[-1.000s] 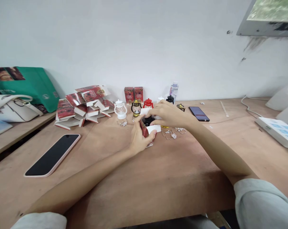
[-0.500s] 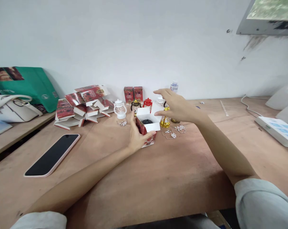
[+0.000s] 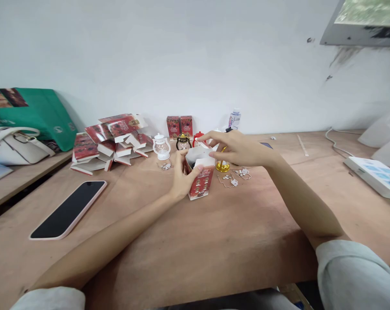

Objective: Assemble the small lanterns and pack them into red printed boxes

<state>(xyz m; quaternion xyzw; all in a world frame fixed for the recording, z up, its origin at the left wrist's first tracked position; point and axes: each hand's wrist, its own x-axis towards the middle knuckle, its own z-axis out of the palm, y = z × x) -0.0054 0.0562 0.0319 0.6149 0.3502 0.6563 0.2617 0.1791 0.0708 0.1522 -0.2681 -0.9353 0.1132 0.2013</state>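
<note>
A red printed cardboard box [image 3: 202, 186] stands upright on the table, its white top flaps [image 3: 205, 161] raised. My left hand [image 3: 183, 177] is wrapped round its left side, the thumb across the near face. Part of a dark object shows inside the opening; the flaps hide most of it. Over the box's top right edge, my right hand [image 3: 235, 148] has thumb and fingers on either side of a white flap. Behind the box are a white lantern [image 3: 162, 148], a bronze-coloured lantern [image 3: 183, 142] and a red lantern [image 3: 198, 137]. Close below my right hand is a gold lantern [image 3: 223, 166].
Opened red boxes [image 3: 117, 137] are heaped at the left, near a phone [image 3: 69, 211]. Two closed red boxes [image 3: 180, 126] and a bottle [image 3: 234, 119] stand by the wall. Small wire pieces [image 3: 232, 180] lie right of the box. A white device [image 3: 374, 176] is far right.
My right hand has come down and left onto the box's flaps, its fingers closing in. The near flap now stands higher and the dark object is more hidden. My left hand keeps its grip.
</note>
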